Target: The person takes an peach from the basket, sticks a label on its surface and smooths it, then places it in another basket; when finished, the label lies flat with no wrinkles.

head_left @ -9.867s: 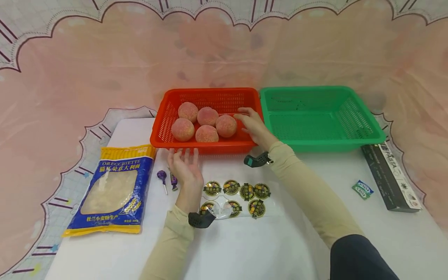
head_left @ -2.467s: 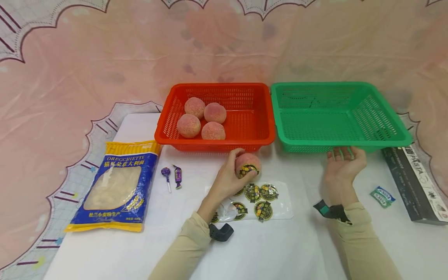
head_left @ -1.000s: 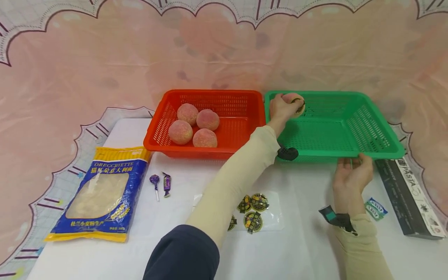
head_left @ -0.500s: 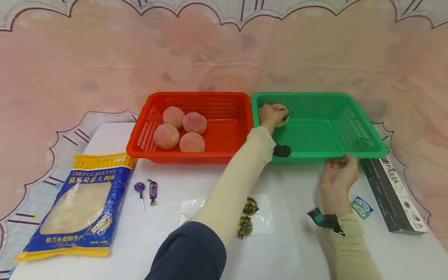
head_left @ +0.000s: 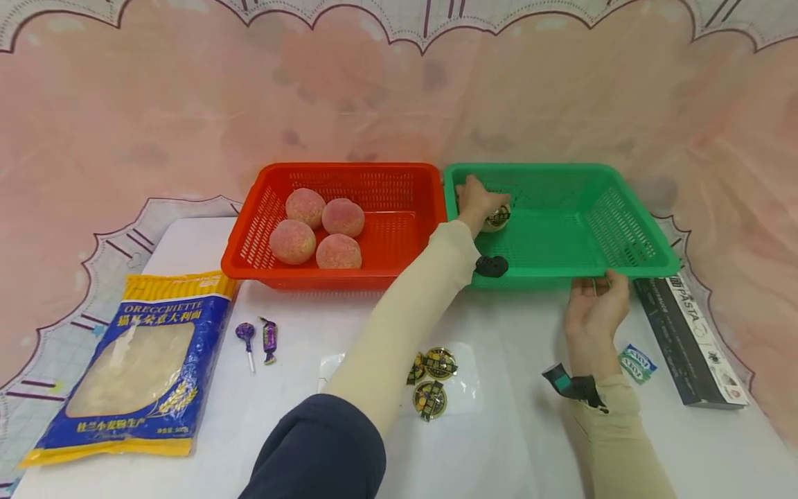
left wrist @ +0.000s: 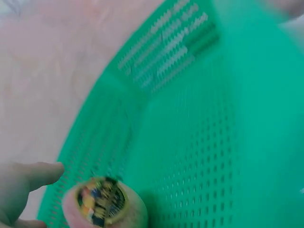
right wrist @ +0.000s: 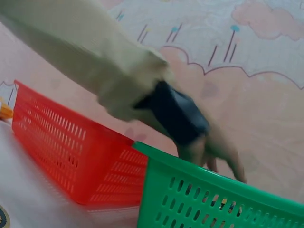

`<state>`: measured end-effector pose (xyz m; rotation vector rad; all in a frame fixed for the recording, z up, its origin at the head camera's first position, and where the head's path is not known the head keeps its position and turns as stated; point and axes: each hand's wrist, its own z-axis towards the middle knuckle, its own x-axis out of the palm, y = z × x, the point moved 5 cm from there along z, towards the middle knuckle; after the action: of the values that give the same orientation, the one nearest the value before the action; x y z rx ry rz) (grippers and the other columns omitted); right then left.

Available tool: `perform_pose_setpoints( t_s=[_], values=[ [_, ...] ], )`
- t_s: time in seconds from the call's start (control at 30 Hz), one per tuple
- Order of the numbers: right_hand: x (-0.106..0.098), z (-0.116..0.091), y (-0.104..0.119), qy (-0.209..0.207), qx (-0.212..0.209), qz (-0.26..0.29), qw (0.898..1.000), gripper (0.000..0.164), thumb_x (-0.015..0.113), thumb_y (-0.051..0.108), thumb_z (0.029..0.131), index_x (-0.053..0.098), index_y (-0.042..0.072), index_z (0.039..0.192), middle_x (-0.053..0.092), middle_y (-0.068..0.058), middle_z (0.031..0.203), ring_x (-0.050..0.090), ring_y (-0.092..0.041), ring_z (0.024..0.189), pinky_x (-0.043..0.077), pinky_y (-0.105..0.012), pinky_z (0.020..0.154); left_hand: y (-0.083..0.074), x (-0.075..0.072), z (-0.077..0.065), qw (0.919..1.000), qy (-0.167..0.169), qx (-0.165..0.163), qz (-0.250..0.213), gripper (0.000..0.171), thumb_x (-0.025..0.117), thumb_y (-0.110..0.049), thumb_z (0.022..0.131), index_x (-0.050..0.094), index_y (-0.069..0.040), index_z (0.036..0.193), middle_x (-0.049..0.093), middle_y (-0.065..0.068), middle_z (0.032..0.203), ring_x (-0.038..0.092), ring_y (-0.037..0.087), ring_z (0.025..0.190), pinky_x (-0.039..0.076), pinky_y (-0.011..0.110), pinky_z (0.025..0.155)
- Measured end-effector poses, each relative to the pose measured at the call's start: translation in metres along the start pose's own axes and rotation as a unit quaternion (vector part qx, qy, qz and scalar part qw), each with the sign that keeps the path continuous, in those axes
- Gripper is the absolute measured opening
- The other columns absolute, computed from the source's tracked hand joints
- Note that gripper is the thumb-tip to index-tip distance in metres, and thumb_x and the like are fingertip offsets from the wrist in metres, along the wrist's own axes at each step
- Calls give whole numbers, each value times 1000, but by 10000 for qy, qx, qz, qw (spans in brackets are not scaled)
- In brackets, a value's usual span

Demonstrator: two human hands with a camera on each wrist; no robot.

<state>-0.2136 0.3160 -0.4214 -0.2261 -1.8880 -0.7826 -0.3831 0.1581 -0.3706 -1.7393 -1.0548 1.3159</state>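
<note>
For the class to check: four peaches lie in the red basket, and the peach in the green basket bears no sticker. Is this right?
No, one part is wrong: the peach in the green basket does bear a round sticker, as the left wrist view shows. Four peaches do lie in the red basket.

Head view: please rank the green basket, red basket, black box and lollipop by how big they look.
1. Green basket and red basket: too alike to rank
2. Black box
3. Lollipop
</note>
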Motion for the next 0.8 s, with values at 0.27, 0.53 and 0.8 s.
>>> perform_pose_setpoints(
  t_s=[0.27, 0.53, 0.8],
  values=[
    [8, 5, 2, -19, 93, -6, 10000, 26, 50, 5, 85, 45, 10, 110, 45, -5, 109, 45, -18, 93, 42, -30, 83, -1, -37, -39, 9857, 866, 951, -1089, 50, 60, -33, 82, 39, -28, 127, 45, -4, 125, 51, 8, 105, 44, 27, 86],
    [1, 0, 2, -30, 168, 252, 9995, 20, 46, 4, 87, 44, 9, 106, 47, -7, 102, 47, -21, 87, 44, -33, 76, 45, -81, -114, 9440, 1875, 907, -2559, 34, 56, -19, 87, 50, -14, 119, 57, 5, 115, 57, 18, 102, 47, 32, 87],
    [-5, -9, 3, -822, -398, -1110, 9896, 15, 55, 9, 83, 43, 11, 92, 41, -2, 86, 37, -16, 76, 36, -28, 68, 123, -97, -165, 8802, 2108, 384, -4234, 18, 50, -17, 90, 51, -8, 105, 57, 0, 90, 57, 13, 86, 45, 26, 78]
  ],
)
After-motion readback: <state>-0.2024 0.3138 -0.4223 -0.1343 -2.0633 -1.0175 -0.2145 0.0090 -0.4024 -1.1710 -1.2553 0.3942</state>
